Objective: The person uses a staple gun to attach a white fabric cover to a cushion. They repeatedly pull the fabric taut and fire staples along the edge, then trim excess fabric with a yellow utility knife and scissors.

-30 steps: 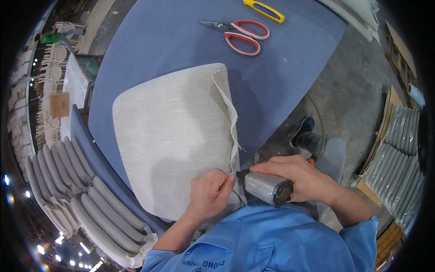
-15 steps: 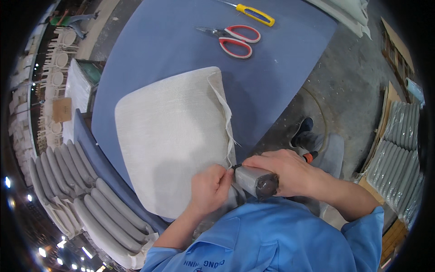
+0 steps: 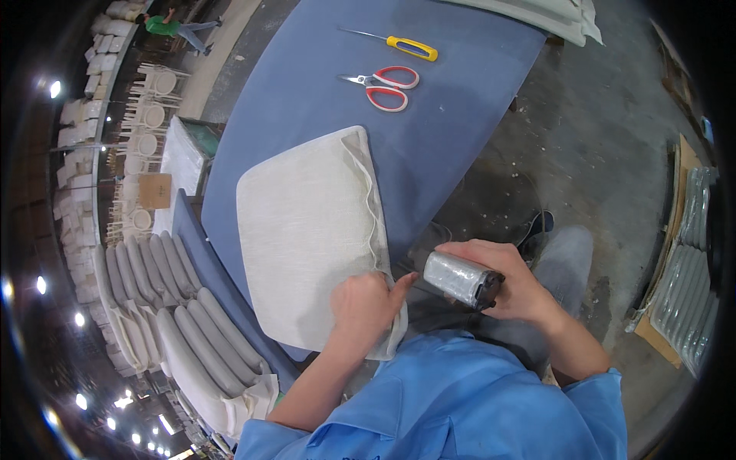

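Observation:
A cream fabric-covered chair cushion (image 3: 307, 230) lies on the blue table in front of me, its right side edged by a loose, wavy strip of cloth. Curled over that edge near the cushion's lower right corner is my left hand (image 3: 364, 303), its thumb sticking out to the right and its fingertips hidden. My right hand (image 3: 512, 276) grips what looks like an air staple gun (image 3: 460, 277) with a grey, wrapped body. The gun is held apart from the cushion, to its right. Scissors (image 3: 387, 88) with red and white handles lie beyond the cushion.
On the blue table (image 3: 307, 84) a yellow-handled screwdriver (image 3: 412, 47) lies past the scissors. Padded grey pieces (image 3: 207, 337) stand in rows at left. Plastic-wrapped pieces (image 3: 682, 284) are stacked at right. A person in green (image 3: 162, 25) is far off at upper left.
My right hand has drawn the staple gun away from the cushion's edge, to the right. My left thumb has stretched outward. The view has shifted, with the cushion now appearing farther right.

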Motion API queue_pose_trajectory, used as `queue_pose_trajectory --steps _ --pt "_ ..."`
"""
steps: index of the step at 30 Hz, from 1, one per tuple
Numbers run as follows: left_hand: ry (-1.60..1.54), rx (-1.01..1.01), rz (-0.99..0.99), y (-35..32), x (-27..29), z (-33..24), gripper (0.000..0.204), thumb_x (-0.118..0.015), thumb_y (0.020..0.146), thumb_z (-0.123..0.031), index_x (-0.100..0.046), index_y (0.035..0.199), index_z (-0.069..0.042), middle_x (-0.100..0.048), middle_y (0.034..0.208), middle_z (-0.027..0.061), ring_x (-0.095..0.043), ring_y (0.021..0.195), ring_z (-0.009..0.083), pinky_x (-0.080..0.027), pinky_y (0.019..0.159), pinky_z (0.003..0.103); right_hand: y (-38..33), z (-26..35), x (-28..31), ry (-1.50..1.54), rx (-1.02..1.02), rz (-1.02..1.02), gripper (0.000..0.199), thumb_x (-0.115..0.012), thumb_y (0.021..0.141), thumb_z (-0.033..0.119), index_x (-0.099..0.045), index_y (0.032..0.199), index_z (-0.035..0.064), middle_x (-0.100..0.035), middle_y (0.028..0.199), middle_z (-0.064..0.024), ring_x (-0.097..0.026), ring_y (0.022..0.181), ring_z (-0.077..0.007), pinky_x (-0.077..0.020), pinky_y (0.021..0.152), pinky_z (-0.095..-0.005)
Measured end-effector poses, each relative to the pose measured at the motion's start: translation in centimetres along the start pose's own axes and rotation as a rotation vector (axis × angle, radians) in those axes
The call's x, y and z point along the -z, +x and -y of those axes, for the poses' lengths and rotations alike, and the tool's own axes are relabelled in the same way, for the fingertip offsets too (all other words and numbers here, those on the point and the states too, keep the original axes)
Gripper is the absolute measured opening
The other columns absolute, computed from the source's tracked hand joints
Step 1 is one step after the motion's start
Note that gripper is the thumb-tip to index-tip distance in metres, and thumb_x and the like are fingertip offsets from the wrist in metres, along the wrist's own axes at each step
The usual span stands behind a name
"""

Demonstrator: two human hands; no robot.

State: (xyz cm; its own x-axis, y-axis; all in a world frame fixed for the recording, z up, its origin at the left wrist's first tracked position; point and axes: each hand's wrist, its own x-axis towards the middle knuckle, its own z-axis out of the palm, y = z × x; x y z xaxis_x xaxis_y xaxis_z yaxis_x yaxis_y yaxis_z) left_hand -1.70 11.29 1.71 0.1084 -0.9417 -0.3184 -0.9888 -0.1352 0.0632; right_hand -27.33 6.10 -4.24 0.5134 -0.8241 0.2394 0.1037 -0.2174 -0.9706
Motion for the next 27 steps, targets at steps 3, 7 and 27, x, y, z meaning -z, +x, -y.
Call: queue_pose_trajectory --steps 3,7,27 --pt "-0.011 -0.002 -0.059 -0.3 -1.0 1.3 0.054 -0.084 0.097 -0.045 -0.073 0.068 -0.001 -0.068 0.063 0.0220 -0.070 0.059 0.0425 -0.054 0.059 0.053 -0.2 -0.7 -0.2 -0.012 0.009 0.068 0.079 -0.088 0.072 0.004 -0.069 0.148 0.0019 -0.080 0.126 -0.0174 -0.079 0.111 -0.0391 -0.0613 0.098 -0.0420" --pt "-0.254 -0.038 -0.017 -0.4 -0.6 3.0 0.046 -0.080 0.101 -0.031 -0.068 0.069 0.000 -0.063 0.061 0.0210 -0.063 0.055 0.0397 -0.047 0.057 0.051 -0.2 -1.4 -0.6 0.017 -0.040 0.127 0.068 -0.090 0.080 0.007 -0.071 0.145 0.0008 -0.081 0.126 -0.0175 -0.081 0.113 -0.0371 -0.0619 0.098 -0.0414" --pt "-0.708 -0.156 -0.075 -0.5 -1.6 5.7 0.040 -0.078 0.102 -0.008 -0.053 0.071 -0.001 -0.051 0.065 0.0121 -0.048 0.057 0.0270 -0.035 0.055 0.043 3.7 -1.7 -1.7 0.026 -0.211 0.294 0.072 -0.091 0.077 0.006 -0.071 0.146 0.0071 -0.079 0.118 -0.0153 -0.079 0.108 -0.0381 -0.0621 0.091 -0.0442"
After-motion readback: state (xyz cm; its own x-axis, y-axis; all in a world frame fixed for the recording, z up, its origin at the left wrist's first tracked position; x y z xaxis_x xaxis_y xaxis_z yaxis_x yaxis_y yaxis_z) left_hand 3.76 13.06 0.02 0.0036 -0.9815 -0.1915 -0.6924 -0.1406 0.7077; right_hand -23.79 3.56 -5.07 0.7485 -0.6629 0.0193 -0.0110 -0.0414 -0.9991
